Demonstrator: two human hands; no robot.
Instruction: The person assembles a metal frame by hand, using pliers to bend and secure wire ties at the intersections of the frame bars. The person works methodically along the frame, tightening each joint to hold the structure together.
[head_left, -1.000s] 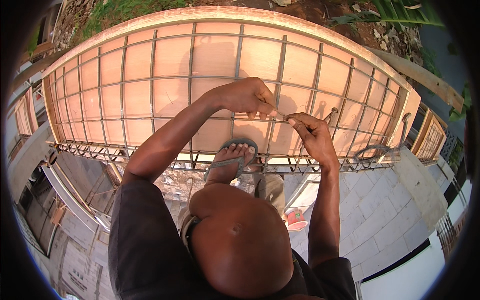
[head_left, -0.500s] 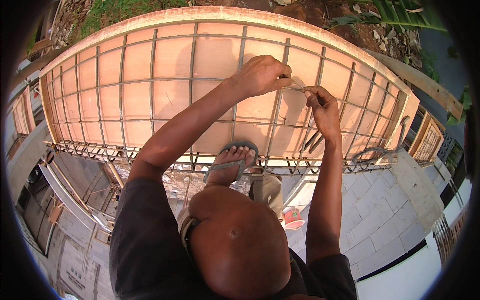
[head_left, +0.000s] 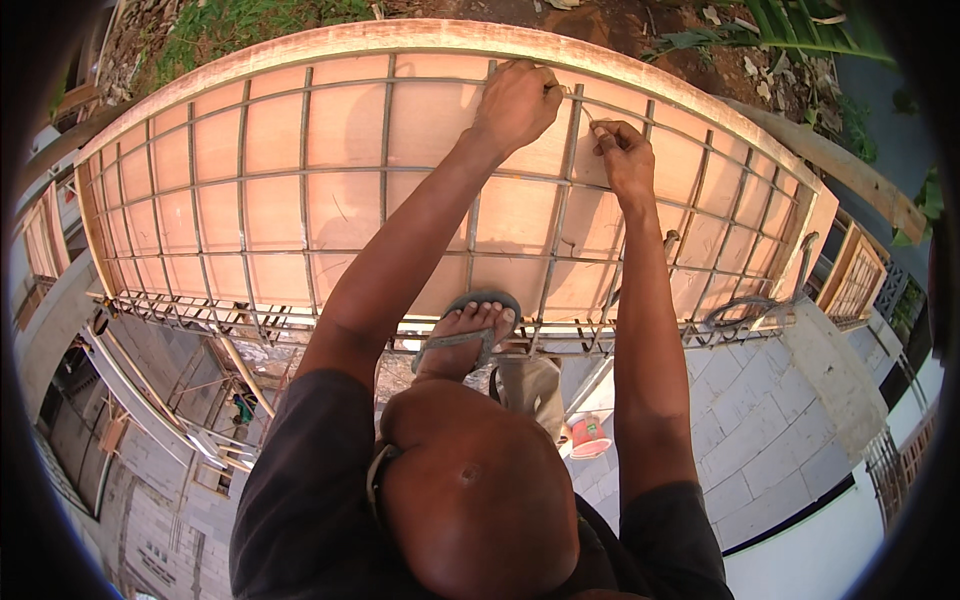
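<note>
A grid of steel reinforcing bars (head_left: 420,172) lies over the plywood bottom of a wooden form (head_left: 272,216). Near its far edge, my left hand (head_left: 518,105) is closed in a pinch by a bar crossing. My right hand (head_left: 624,160) sits just right of it, thumb and fingers pinched together. Between the two hands runs a short, thin tie wire (head_left: 588,112), hard to make out where it meets the bars. Behind my right forearm lies a dark metal tool (head_left: 671,238), mostly hidden, so its kind is unclear.
My sandalled foot (head_left: 468,335) rests at the form's near edge, beside more bars. A loop of wire (head_left: 740,308) lies at the right end. Below are a block wall (head_left: 755,420) and a red container (head_left: 588,437). A timber board (head_left: 850,175) extends beyond the right corner.
Both hands have moved away from me, from a middle crossing up to the far bar, still pinching. The dark tool behind my right forearm now shows on the forearm's right side.
</note>
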